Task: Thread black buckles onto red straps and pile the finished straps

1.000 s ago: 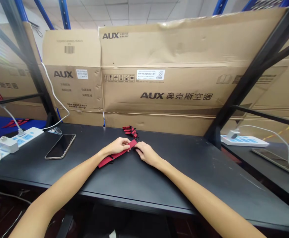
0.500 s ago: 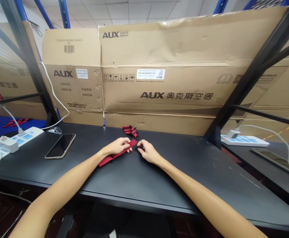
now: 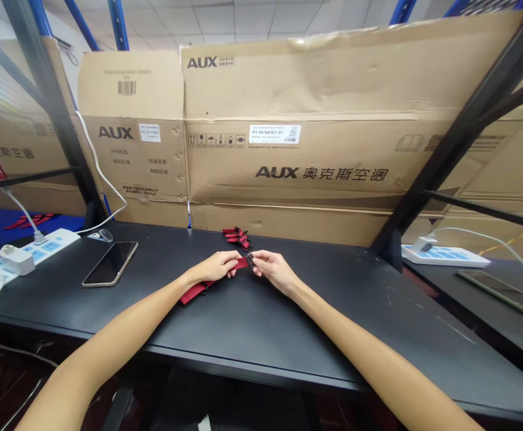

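Note:
My left hand (image 3: 220, 265) is closed on a red strap (image 3: 193, 293), whose flat end sticks out to the right past the fingers. A small dark fitting shows on the strap below the wrist. In my right hand (image 3: 274, 270) a black buckle (image 3: 250, 260) is pinched between thumb and fingers. The buckle meets the strap's end; whether the webbing passes through it I cannot tell. Just behind both hands lies a small bunch of red straps with black fittings (image 3: 238, 237).
A phone (image 3: 111, 264) lies at the left on the black table (image 3: 315, 335). Power strips (image 3: 48, 250) with white cables sit at the left edge and beyond the right frame post (image 3: 394, 248). Cardboard panels (image 3: 319, 191) stand along the back.
My right hand has turned and brought the black buckle up against the strap's end. My left hand has shifted slightly along the strap, covering more of it.

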The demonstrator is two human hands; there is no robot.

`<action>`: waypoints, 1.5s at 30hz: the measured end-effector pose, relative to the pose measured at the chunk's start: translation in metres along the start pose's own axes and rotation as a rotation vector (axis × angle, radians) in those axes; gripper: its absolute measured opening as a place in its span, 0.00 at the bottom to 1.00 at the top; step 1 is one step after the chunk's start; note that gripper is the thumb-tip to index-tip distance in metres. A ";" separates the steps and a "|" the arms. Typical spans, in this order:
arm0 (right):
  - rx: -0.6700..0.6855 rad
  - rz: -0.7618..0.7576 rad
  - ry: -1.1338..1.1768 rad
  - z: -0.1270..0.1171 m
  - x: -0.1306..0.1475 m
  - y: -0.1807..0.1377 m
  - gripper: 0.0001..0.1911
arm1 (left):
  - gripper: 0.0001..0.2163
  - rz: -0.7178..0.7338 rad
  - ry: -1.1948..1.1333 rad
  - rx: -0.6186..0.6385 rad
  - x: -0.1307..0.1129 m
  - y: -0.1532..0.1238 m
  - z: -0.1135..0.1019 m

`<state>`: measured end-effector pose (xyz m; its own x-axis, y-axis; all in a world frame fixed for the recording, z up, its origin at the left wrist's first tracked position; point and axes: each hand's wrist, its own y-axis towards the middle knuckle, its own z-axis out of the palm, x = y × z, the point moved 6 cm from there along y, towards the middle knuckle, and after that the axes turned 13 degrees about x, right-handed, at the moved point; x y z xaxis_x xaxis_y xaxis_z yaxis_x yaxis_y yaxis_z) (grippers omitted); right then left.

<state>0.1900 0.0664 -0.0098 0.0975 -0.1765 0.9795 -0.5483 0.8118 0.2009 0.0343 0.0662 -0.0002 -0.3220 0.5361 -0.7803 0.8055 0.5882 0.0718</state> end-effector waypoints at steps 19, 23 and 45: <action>0.108 0.041 -0.075 0.014 -0.013 0.002 0.20 | 0.17 0.047 -0.096 -0.072 -0.007 0.002 0.010; 0.084 0.062 -0.112 0.011 -0.014 0.002 0.21 | 0.11 0.104 -0.022 -0.162 -0.009 0.002 0.003; 0.021 0.064 -0.144 0.015 -0.012 0.002 0.18 | 0.08 -0.049 -0.136 -0.155 0.010 0.006 0.000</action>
<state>0.1754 0.0617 -0.0218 -0.0571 -0.2039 0.9773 -0.5669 0.8124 0.1363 0.0358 0.0750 -0.0077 -0.2805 0.4240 -0.8611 0.7010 0.7034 0.1180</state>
